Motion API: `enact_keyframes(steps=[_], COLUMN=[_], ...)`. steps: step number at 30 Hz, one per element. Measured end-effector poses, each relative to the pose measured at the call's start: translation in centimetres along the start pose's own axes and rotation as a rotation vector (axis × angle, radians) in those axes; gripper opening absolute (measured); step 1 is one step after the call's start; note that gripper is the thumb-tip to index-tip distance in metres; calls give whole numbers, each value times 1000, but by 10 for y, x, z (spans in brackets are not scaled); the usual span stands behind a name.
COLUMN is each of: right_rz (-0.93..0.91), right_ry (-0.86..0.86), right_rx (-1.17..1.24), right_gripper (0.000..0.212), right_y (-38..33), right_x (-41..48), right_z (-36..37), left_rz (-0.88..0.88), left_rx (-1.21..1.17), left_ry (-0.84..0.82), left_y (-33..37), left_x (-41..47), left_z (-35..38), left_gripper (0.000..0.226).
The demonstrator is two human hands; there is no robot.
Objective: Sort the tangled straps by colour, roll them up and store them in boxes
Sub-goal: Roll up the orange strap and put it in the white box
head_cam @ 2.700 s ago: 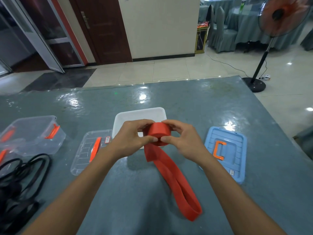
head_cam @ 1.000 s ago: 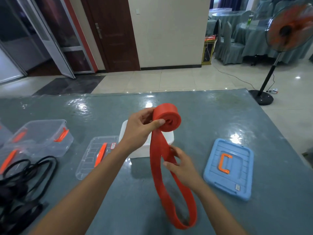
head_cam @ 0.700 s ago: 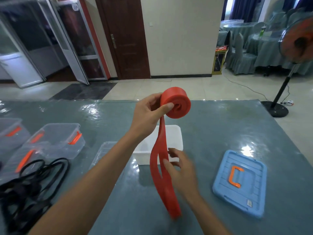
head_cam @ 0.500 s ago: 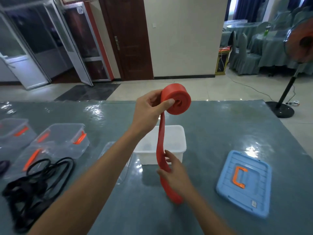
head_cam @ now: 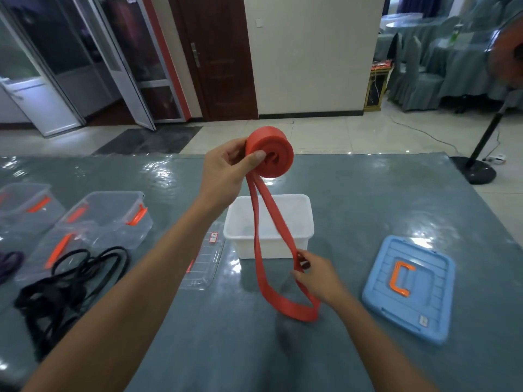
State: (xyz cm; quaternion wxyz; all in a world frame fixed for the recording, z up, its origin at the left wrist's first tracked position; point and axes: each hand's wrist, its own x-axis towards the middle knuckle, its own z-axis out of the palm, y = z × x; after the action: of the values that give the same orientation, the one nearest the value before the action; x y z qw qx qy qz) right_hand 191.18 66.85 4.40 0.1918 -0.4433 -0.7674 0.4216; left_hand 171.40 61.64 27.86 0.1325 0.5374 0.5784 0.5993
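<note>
As the left hand (head_cam: 223, 171) is clamping the red roll (head_cam: 268, 152) above the white box (head_cam: 300, 241), the right hand (head_cam: 317, 275) is pinching its tail (head_cam: 294, 313), ideally pulling it flat and taut.

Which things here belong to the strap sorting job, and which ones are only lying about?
For the job: red strap, held by left hand and right hand; white box; black straps; clear boxes; blue lid.
Only lying about: fan; chairs; door.

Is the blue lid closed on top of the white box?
No, the blue lid lies flat on the table, to the right of the open white box.
</note>
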Motion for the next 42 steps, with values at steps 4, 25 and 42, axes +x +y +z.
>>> enact_keyframes(steps=[4,25,42], right_rz=[-35,-334,-224], right_ry=[-52,95,89], right_rx=[-38,241,738], right_gripper=[61,43,51], right_y=[-15,-100,-85], right_x=[-1,-21,-38], right_z=[-15,-93,-67], left_rz=[22,20,-109], left_rx=[113,357,110], left_ry=[-114,-583,-426], left_y=[-6,-36,-49], left_x=[-5,-48,-74], left_z=[-2,16,15], left_gripper=[36,42,38])
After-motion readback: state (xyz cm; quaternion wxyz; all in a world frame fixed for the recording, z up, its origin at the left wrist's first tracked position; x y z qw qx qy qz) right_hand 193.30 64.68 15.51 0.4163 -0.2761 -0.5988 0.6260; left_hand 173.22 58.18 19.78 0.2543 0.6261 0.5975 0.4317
